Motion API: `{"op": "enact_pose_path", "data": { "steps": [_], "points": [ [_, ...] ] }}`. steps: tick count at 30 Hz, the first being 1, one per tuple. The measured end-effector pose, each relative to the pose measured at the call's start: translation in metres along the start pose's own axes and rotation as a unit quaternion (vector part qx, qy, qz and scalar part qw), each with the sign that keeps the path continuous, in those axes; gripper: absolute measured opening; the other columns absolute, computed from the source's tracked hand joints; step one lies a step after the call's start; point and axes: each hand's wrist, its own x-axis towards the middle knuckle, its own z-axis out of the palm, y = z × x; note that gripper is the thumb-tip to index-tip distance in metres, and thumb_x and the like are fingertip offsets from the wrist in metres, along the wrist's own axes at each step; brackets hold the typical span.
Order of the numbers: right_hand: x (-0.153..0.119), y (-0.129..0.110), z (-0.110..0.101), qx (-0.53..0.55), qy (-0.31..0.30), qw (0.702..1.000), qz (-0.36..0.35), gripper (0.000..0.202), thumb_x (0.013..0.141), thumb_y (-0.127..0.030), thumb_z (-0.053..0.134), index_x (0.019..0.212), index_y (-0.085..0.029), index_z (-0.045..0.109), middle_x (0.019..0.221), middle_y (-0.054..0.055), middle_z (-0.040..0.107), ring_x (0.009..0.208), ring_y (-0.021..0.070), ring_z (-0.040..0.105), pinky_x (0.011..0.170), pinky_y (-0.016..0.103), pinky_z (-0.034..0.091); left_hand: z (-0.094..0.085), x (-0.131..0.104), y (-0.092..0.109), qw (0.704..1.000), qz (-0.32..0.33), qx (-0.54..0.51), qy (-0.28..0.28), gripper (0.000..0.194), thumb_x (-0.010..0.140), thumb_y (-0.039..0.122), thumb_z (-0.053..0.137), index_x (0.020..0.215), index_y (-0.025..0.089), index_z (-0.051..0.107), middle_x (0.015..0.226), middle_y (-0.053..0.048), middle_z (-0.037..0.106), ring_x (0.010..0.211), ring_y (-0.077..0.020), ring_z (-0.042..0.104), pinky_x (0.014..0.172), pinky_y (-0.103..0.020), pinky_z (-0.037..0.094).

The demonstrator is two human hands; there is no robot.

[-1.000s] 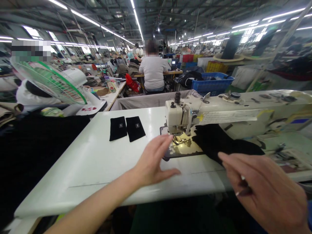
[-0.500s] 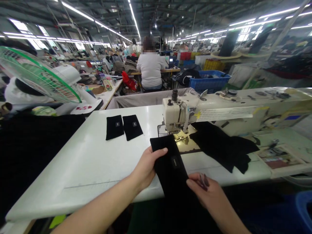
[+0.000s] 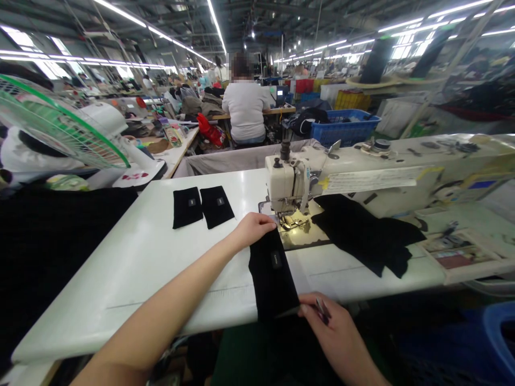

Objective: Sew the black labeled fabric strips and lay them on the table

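Observation:
A black cloth piece with a small dark label (image 3: 274, 279) lies over the front edge of the white table, left of the needle area. My left hand (image 3: 254, 230) pinches its top end beside the presser foot of the sewing machine (image 3: 286, 185). Lower down, my right hand (image 3: 328, 327) grips the cloth's right edge near the bottom and also has a small metal tool (image 3: 322, 311) in its fingers, perhaps snips. Two black labelled pieces (image 3: 187, 208) (image 3: 217, 206) lie flat on the left of the table.
More black cloth (image 3: 366, 230) lies right of the needle plate, beside a parts tray (image 3: 462, 252). A fan (image 3: 60, 123) stands at the left. Beyond the table (image 3: 140, 257) are a blue basket (image 3: 344, 128) and a seated person (image 3: 245, 110) seen from behind.
My left hand has moved up to the cloth's top end, near the presser foot. The cloth has shifted slightly left and lies flatter; my right hand has moved slightly down and left along it.

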Motion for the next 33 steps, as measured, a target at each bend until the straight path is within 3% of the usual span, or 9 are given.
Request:
{"op": "enact_pose_path", "data": {
  "steps": [4,9,12,16,20,22,26,29,33],
  "points": [
    [0.004,-0.008,-0.002,0.003,-0.004,1.0,-0.013,0.037,0.092,-0.05,0.047,0.085,-0.02,0.067,0.081,0.004,0.071,0.079,0.0218,0.066,0.074,0.03,0.049,0.01,0.008,-0.006,0.998,0.026,0.056,0.004,0.015,0.076,0.026,0.065,0.074,0.018,0.078,0.078,-0.001,0.073,0.078,-0.0197,0.065,0.08,-0.031,0.049],
    [0.011,-0.017,-0.004,-0.029,-0.006,0.999,0.015,0.049,0.092,-0.061,0.045,0.065,-0.022,0.057,0.064,0.001,0.065,0.064,0.018,0.061,0.067,0.028,0.045,0.005,0.011,-0.008,0.994,0.041,0.097,-0.019,0.022,0.082,0.031,0.062,0.08,0.016,0.078,0.073,0.0,0.071,0.071,-0.0176,0.064,0.07,-0.027,0.049],
    [0.013,-0.015,-0.002,-0.048,-0.001,0.999,0.017,0.045,0.091,-0.056,0.045,0.061,-0.023,0.05,0.058,0.0,0.062,0.061,0.017,0.06,0.065,0.027,0.044,0.005,0.012,-0.007,0.989,0.057,0.133,-0.018,0.019,0.084,0.027,0.061,0.079,0.017,0.077,0.073,0.0,0.071,0.071,-0.0176,0.064,0.07,-0.027,0.049],
    [0.013,-0.008,0.005,-0.125,0.016,0.992,0.005,0.039,0.093,-0.047,0.048,0.061,-0.024,0.045,0.052,-0.002,0.057,0.053,0.0158,0.057,0.056,0.026,0.04,0.017,0.009,-0.003,0.978,0.088,0.188,0.032,0.013,0.085,0.019,0.063,0.08,0.018,0.075,0.087,-0.004,0.068,0.085,-0.0216,0.064,0.082,-0.033,0.049],
    [0.01,0.003,0.01,-0.272,0.135,0.946,-0.113,0.029,0.093,-0.039,0.055,0.069,-0.023,0.052,0.058,-0.002,0.059,0.051,0.0167,0.057,0.051,0.027,0.04,0.029,0.001,-0.004,0.93,0.16,0.306,0.129,0.008,0.085,0.022,0.072,0.091,0.018,0.07,0.101,-0.008,0.064,0.099,-0.0264,0.059,0.088,-0.04,0.048],
    [0.01,0.009,0.009,-0.287,0.174,0.919,-0.207,0.018,0.095,-0.034,0.053,0.084,-0.022,0.059,0.076,0.003,0.067,0.06,0.0183,0.065,0.053,0.028,0.046,0.031,-0.004,-0.008,0.907,0.2,0.349,0.124,0.006,0.089,0.023,0.069,0.087,0.017,0.069,0.094,-0.007,0.062,0.091,-0.0237,0.06,0.082,-0.036,0.05],
    [0.011,0.02,-0.002,-0.294,0.129,0.876,-0.359,0.024,0.102,-0.025,0.046,0.118,-0.019,0.062,0.117,0.011,0.069,0.094,0.0207,0.071,0.074,0.029,0.058,0.027,-0.011,-0.019,0.897,0.27,0.342,0.07,0.017,0.098,0.02,0.056,0.092,0.016,0.071,0.091,-0.007,0.061,0.086,-0.021,0.057,0.081,-0.033,0.051],
    [0.014,0.025,-0.01,-0.332,0.1,0.843,-0.411,0.029,0.101,-0.018,0.046,0.125,-0.014,0.061,0.125,0.014,0.068,0.103,0.0235,0.07,0.083,0.033,0.06,0.023,-0.013,-0.024,0.889,0.313,0.329,0.063,0.019,0.098,0.017,0.053,0.105,0.014,0.071,0.097,-0.01,0.061,0.089,-0.022,0.055,0.083,-0.035,0.051],
    [0.02,0.023,-0.014,-0.344,0.103,0.826,-0.434,0.029,0.101,-0.013,0.044,0.121,-0.012,0.064,0.123,0.014,0.07,0.098,0.0237,0.071,0.08,0.035,0.062,0.02,-0.008,-0.024,0.89,0.323,0.315,0.058,0.02,0.098,0.018,0.053,0.104,0.014,0.071,0.098,-0.01,0.06,0.089,-0.0222,0.054,0.083,-0.036,0.052]
  ]
}}
